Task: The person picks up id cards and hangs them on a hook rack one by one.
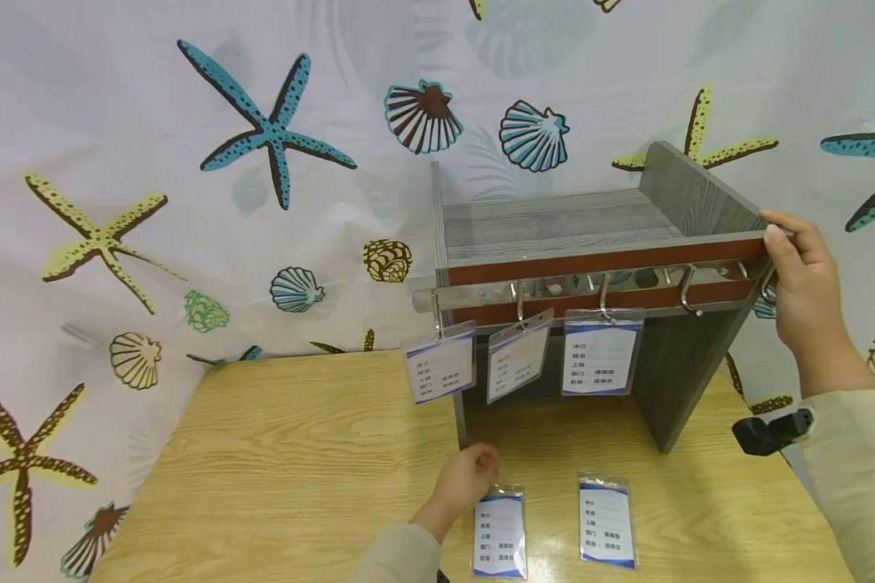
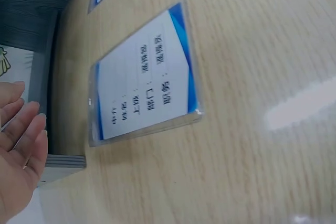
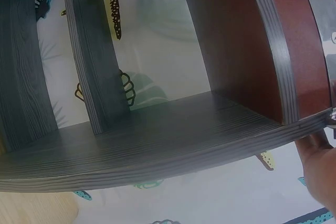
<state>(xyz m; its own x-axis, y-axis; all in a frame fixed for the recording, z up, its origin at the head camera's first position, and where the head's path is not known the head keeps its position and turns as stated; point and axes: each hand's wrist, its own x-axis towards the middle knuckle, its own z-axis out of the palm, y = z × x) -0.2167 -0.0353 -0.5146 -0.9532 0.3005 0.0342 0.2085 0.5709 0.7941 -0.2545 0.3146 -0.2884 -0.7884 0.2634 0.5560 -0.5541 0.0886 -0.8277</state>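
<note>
My right hand [image 1: 805,279] grips the upper right front corner of a grey wooden desk shelf [image 1: 700,190], thumb on the front face. In the right wrist view only part of that hand [image 3: 319,174] shows past the shelf's edge. Low at the shelf's left foot is my left hand [image 1: 467,478], just above a clear-sleeved name badge [image 1: 499,534] lying on the table. Its fingers are loosely bent with nothing between them, and the left wrist view shows them apart from the badge [image 2: 144,77]. A second badge [image 1: 607,522] lies to the right.
Across the shelf front runs a metal hook rail [image 1: 481,293]. Three badges hang from it: a left one [image 1: 441,364], a twisted middle one [image 1: 519,360] and a right one [image 1: 601,356]. A bare hook [image 1: 689,291] follows. Behind the wooden table [image 1: 284,453] hangs a patterned cloth [image 1: 189,243].
</note>
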